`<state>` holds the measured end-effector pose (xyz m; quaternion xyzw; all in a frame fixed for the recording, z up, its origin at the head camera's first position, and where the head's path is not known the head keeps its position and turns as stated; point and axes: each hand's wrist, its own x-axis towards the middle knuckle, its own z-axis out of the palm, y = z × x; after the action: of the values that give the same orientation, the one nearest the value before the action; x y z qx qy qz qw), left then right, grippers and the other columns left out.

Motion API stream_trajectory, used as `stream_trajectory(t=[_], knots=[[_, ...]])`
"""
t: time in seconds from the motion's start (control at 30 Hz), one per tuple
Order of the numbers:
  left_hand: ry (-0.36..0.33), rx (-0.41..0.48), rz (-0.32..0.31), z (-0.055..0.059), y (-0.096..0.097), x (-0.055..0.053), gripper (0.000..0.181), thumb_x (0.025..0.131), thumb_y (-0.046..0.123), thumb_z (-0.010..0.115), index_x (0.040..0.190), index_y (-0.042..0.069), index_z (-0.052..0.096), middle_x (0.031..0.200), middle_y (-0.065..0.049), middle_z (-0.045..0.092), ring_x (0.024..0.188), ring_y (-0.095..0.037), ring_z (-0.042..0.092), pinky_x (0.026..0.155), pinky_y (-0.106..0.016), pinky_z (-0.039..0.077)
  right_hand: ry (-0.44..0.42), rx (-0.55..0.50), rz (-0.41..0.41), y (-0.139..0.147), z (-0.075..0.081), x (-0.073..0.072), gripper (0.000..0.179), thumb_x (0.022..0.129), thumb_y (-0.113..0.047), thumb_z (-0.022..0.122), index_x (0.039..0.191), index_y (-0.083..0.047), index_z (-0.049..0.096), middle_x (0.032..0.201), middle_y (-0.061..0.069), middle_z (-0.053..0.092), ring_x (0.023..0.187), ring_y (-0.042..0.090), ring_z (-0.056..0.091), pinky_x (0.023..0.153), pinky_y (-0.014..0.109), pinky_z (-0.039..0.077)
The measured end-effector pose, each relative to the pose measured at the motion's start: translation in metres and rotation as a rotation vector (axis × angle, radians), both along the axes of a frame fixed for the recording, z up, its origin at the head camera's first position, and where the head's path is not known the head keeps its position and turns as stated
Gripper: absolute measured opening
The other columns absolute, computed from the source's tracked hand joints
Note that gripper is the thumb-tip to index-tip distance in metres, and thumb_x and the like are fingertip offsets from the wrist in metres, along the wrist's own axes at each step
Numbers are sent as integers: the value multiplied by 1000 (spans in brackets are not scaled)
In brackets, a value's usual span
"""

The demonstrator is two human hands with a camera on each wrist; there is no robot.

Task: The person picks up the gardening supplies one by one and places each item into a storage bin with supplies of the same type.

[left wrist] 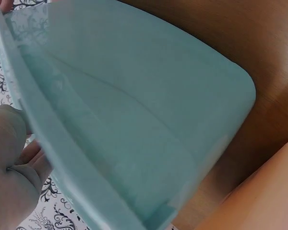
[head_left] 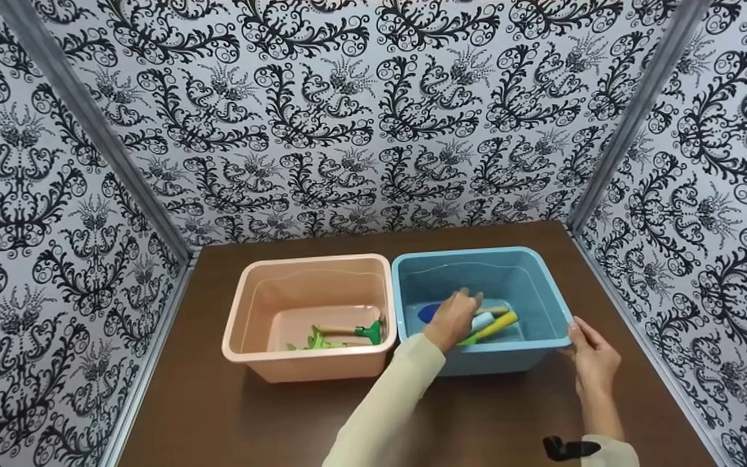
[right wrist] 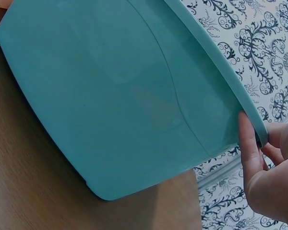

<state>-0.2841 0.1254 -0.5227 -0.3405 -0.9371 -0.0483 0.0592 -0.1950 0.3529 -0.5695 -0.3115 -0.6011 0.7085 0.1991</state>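
Note:
A blue plastic tub holds several small tools. Among them are a dark blue blade, a light blue handle and a yellow handle with a bright green end. My left hand reaches over the near rim and hovers above these tools. Its fingers look loosely spread, and no tool shows in its grasp. At the tub's near right corner my right hand grips the rim, with thumb and fingers on either side, as the right wrist view also shows.
Directly left of the blue tub stands a peach tub. Inside it lie green-headed tools with wooden handles. Both tubs rest on a brown table, bounded by patterned walls at the back and sides.

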Motion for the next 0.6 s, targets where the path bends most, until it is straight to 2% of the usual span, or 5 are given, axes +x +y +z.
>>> stream_trajectory(t=[0.13,0.2,0.37,0.5,0.6], knots=[[-38,-11,12,5,-3,-1,45,97,12,66,141,17,59,121,-8,66,108,-17,65,89,-23,58,-19,0,7,1,0,0,53,96,-21,67,141,2,53,77,-26,65,69,-1,67,67,18,60],[-32,-8,11,7,-7,-3,45,97,12,66,141,18,59,123,-8,66,111,-18,64,90,-24,58,-23,1,13,2,-1,-1,53,97,-22,66,142,3,52,77,-27,64,71,-1,67,68,18,60],[92,4,-16,11,-21,-10,41,97,11,64,138,17,61,121,-10,67,109,-21,65,89,-29,60,-8,0,19,2,-1,0,49,97,-21,66,140,-1,57,78,-26,65,74,-1,67,68,19,60],[167,42,-36,16,-36,-18,39,95,11,64,134,15,64,115,-12,69,103,-24,65,83,-35,60,-1,-10,26,3,1,3,21,96,-21,68,115,-24,75,78,-25,66,74,-2,67,66,19,60],[184,78,-25,24,-51,-23,38,94,13,65,132,14,65,112,-12,69,101,-26,65,82,-38,59,-23,18,35,3,3,3,11,95,-22,68,99,-31,74,79,-24,66,72,-1,67,66,20,60]])
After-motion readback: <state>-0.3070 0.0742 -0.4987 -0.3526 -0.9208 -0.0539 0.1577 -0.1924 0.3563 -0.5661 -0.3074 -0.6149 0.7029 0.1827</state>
